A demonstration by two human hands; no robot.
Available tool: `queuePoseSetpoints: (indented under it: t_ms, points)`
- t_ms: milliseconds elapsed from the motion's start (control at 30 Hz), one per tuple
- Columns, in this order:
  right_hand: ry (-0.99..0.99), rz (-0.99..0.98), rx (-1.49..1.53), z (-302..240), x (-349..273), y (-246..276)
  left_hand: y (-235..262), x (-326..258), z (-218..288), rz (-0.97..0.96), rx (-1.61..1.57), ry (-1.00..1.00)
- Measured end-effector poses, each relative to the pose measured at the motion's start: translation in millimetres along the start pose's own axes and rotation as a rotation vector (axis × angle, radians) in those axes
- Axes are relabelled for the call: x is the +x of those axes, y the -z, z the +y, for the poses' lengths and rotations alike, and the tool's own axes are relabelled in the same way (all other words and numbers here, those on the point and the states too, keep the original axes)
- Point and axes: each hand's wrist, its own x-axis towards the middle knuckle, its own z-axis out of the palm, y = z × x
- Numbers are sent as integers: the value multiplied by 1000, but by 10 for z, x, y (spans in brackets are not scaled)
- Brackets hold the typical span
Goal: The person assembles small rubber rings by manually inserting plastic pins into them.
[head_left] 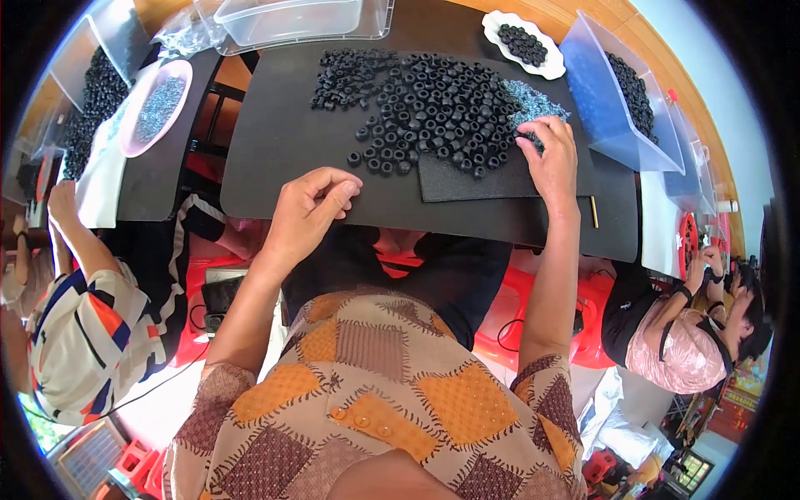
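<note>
A wide spread of black ring-shaped beads (442,104) covers the middle of the dark table. At its right edge lies a small heap of tiny blue pieces (537,102). My right hand (554,158) is over the near side of that heap, its fingers curved and the thumb apart from the index finger. Near the table's front edge, left of the beads, I hold my left hand (310,208) with thumb and fingers pressed together. What sits between them, if anything, is hidden. A dark flat mat (467,183) lies under the nearest beads, between my hands.
A white scalloped dish (492,23) of black parts stands at the far right, beside a clear bin (596,100) of black pieces. Another clear tub (287,25) is at the back. A thin brass-coloured stick (594,212) lies near the front right. People sit on both sides.
</note>
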Motion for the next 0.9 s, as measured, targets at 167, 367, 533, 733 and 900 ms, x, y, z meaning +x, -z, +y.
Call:
queuePoseSetpoints:
  t_ms: [167, 367, 533, 733, 900]
  points:
    - [14, -47, 42, -82, 40, 16, -2, -7, -3, 16, -26, -36]
    - [-126, 115, 206, -109, -9, 25, 9, -52, 32, -36, -68, -19]
    - [-24, 74, 563, -1005, -92, 111, -121, -158, 119, -94, -297, -41]
    - [117, 19, 695, -1713, -213, -143, -239, -42, 164, -152, -497, 34]
    - [185, -62, 732, -1701, -266, -150, -163, 12, -26, -196, -441, 48]
